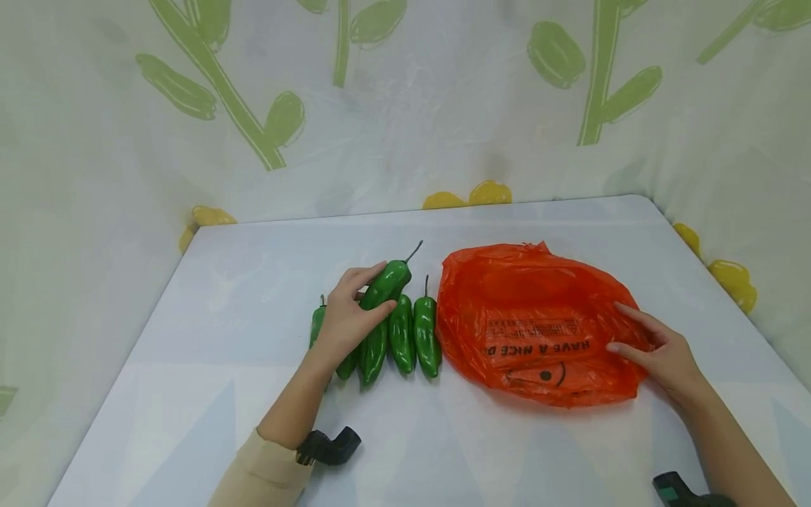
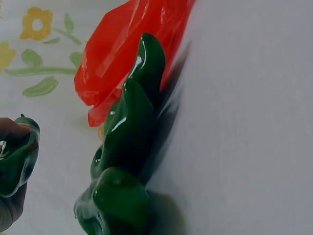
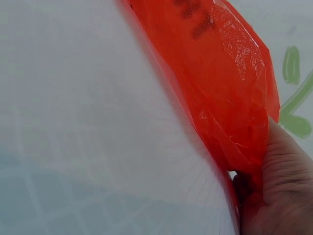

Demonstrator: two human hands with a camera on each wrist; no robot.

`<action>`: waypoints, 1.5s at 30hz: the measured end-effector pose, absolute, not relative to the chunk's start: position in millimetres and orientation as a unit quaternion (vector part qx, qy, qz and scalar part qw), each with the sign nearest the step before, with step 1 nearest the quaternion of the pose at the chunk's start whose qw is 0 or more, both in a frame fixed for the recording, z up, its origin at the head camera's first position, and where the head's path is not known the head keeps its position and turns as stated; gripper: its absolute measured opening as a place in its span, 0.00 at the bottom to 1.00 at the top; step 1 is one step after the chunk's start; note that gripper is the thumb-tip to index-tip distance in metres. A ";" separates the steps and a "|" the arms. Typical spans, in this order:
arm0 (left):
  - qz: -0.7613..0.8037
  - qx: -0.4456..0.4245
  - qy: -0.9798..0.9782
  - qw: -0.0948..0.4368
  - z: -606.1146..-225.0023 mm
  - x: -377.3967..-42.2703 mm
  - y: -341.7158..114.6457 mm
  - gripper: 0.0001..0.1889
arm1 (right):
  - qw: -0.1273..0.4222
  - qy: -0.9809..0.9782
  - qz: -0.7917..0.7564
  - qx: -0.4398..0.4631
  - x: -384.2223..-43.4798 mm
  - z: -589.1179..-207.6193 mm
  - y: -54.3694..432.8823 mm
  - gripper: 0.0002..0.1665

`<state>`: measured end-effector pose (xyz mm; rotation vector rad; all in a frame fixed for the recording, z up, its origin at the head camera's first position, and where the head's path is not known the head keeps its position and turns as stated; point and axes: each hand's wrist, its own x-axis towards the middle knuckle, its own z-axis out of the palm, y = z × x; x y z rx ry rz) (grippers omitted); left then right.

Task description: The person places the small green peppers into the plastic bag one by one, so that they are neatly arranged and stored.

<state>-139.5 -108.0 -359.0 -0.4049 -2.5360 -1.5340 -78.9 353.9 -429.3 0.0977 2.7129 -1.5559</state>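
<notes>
Held green pepper [image 1: 388, 283]: raised above the row of other peppers, tilted, its stem end pointing away and to the right. Left hand [image 1: 345, 317] pinches it, thumb on one side and fingers on the other, parted just by the thickness of the pepper. The left wrist view shows this pepper apart from the row.

Other green peppers [image 1: 427, 341]: lie side by side on the bench [image 1: 538, 451], below and around the left hand. The hand and forearm partly cover those at the left; exact count there cannot be told. The rightmost lies just beside the red plastic bag.

Red plastic bag [image 1: 538, 324]: lies crumpled on the bench, right of the peppers, black print upside down — "HAVE A NICE D" legible, with part of a drawn face below. Right hand [image 1: 668, 359] grips its right edge, thumb and fingers slightly apart with the film between them.

Outward: beige sleeve [image 1: 262, 472] on the left forearm; black device [image 1: 329, 446] at the left wrist, a similar one at the right. Behind the bench — pale backdrop [image 1: 443, 127] with green stems, leaves and yellow flowers.
</notes>
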 end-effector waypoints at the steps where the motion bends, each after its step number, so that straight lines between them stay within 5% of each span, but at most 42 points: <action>1: -0.513 -0.138 -0.844 0.074 -358.0 -140.0 -105.8 0.31 | 0.005 0.867 -0.497 0.031 -78.9 -429.5 353.9 0.39; 31: -0.508 -0.264 -0.815 0.091 -332.8 -156.4 -25.3 0.29 | 0.006 0.865 -0.502 0.015 -78.4 -427.6 353.0 0.39; 45: -0.489 -0.303 -0.817 0.022 -329.0 -162.1 20.7 0.27 | 0.005 0.866 -0.501 0.006 -78.8 -427.6 352.7 0.39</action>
